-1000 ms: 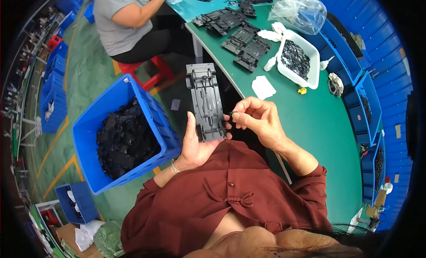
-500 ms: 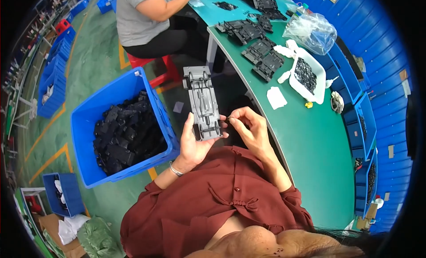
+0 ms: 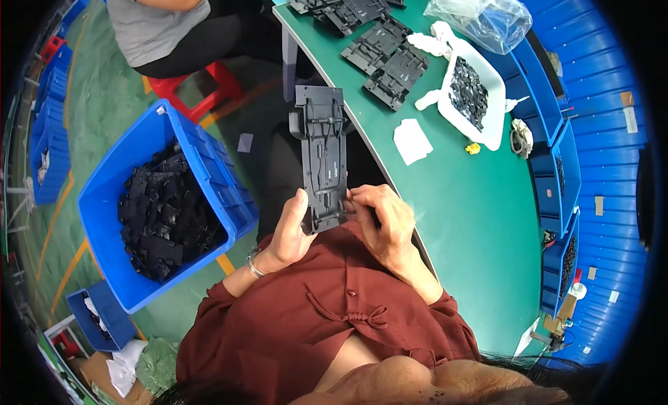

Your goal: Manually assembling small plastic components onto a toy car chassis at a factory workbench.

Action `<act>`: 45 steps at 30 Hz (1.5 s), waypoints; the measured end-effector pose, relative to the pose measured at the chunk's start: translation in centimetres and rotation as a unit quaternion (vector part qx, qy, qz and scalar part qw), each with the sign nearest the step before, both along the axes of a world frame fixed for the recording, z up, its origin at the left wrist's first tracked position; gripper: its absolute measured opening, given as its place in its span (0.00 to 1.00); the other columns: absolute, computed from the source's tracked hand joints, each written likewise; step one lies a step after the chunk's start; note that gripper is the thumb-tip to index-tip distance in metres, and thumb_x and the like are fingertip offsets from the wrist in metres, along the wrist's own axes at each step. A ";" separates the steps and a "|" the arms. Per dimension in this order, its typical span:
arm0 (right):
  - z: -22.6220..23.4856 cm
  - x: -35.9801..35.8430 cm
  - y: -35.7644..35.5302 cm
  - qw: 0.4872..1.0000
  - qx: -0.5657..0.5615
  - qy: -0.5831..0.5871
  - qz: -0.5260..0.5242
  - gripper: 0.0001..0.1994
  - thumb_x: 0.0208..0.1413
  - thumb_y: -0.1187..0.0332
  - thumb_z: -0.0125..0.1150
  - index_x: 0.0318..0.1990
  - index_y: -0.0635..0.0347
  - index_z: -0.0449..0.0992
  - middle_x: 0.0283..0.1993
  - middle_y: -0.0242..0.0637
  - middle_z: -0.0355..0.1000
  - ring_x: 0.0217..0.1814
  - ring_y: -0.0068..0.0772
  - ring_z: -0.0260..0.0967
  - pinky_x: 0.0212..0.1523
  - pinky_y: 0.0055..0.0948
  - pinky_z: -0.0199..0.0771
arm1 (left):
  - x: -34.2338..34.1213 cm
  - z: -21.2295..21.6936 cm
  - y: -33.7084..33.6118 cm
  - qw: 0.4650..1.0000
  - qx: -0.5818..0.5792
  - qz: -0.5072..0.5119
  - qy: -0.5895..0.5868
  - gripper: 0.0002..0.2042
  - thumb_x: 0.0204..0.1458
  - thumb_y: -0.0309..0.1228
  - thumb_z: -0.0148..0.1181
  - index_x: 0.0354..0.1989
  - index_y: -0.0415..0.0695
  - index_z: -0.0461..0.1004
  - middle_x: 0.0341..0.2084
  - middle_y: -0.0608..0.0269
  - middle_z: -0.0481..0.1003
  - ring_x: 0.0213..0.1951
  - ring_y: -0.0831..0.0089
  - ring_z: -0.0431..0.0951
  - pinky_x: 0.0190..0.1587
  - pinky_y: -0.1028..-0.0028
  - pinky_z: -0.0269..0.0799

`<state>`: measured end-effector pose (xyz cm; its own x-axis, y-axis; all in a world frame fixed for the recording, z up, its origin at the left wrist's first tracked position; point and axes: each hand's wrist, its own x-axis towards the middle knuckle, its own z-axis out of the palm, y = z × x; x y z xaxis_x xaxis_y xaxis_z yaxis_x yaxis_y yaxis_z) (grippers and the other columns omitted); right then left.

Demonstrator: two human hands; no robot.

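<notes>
My left hand [image 3: 287, 234] is closed around the lower end of a black plastic toy-vehicle chassis [image 3: 325, 151]. The thumb lies along its left edge. Molded axles and rods show on its upward face, and it points away from me, held in the air beside the table edge. At the lower right edge of the chassis, my right hand [image 3: 387, 227] has its fingers curled and pinched. What sits between those fingertips is hidden. More black chassis [image 3: 398, 74] lie on the green table [image 3: 480, 224] to the right, beside a white tub [image 3: 498, 92] of small black parts.
A blue bin [image 3: 198, 175] filled with black parts stands on the floor at my left. A person in a grey shirt [image 3: 149, 29] sits at the far side, on a red stool [image 3: 219, 85]. A clear plastic bag [image 3: 480, 19], a white paper [image 3: 412, 140] and blue wall bins [image 3: 557, 196] are at right.
My right hand has come in against the lower right edge of the chassis, its fingers curling more. The chassis has tilted and looks darker. The whole view has shifted.
</notes>
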<state>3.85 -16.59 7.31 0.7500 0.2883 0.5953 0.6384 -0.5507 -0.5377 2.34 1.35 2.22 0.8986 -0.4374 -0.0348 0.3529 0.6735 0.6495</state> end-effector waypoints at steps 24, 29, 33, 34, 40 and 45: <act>0.4 -0.4 -1.5 0.993 -0.060 -0.099 -0.012 0.15 0.42 0.86 0.69 0.40 0.70 0.77 0.36 0.44 0.78 0.31 0.38 0.78 0.28 0.28 0.78 | 0.6 -0.2 -1.3 0.998 -0.003 0.017 -0.057 0.36 0.70 0.55 0.32 0.68 0.30 0.61 0.63 0.47 0.68 0.63 0.61 0.71 0.65 0.63 0.66; 0.5 -0.4 -1.5 0.993 -0.066 -0.097 -0.010 0.14 0.42 0.86 0.69 0.40 0.70 0.77 0.37 0.44 0.78 0.31 0.38 0.78 0.28 0.28 0.78 | 0.5 0.1 -1.3 0.998 0.019 0.015 -0.060 0.37 0.69 0.56 0.33 0.67 0.29 0.61 0.61 0.48 0.70 0.61 0.63 0.72 0.64 0.65 0.67; 0.5 -0.3 -1.4 0.993 -0.071 -0.098 -0.012 0.14 0.42 0.86 0.68 0.40 0.71 0.77 0.37 0.44 0.78 0.31 0.38 0.78 0.28 0.28 0.78 | 0.6 -0.1 -1.1 0.998 0.026 0.011 -0.065 0.37 0.69 0.56 0.34 0.66 0.29 0.62 0.60 0.49 0.71 0.59 0.65 0.73 0.62 0.67 0.68; 0.5 -0.2 -1.4 0.993 -0.071 -0.098 -0.011 0.14 0.42 0.86 0.68 0.40 0.71 0.77 0.37 0.44 0.78 0.31 0.38 0.78 0.28 0.28 0.78 | 0.6 -0.1 -1.2 0.997 0.029 0.016 -0.065 0.37 0.69 0.56 0.34 0.66 0.29 0.62 0.59 0.49 0.71 0.59 0.66 0.73 0.62 0.67 0.68; 0.4 -0.1 -1.4 0.993 -0.072 -0.097 -0.011 0.15 0.41 0.86 0.68 0.39 0.71 0.76 0.37 0.44 0.78 0.32 0.37 0.78 0.28 0.28 0.78 | 0.7 0.3 -1.2 0.997 0.041 0.018 -0.062 0.38 0.69 0.57 0.35 0.67 0.29 0.61 0.59 0.50 0.71 0.59 0.67 0.73 0.62 0.68 0.68; 0.2 0.0 -1.3 0.992 -0.074 -0.100 -0.013 0.15 0.40 0.85 0.68 0.39 0.71 0.76 0.37 0.43 0.78 0.32 0.37 0.77 0.29 0.28 0.78 | 0.7 0.0 -1.1 0.997 0.046 0.012 -0.069 0.39 0.68 0.58 0.35 0.67 0.29 0.60 0.59 0.50 0.71 0.59 0.67 0.73 0.62 0.69 0.68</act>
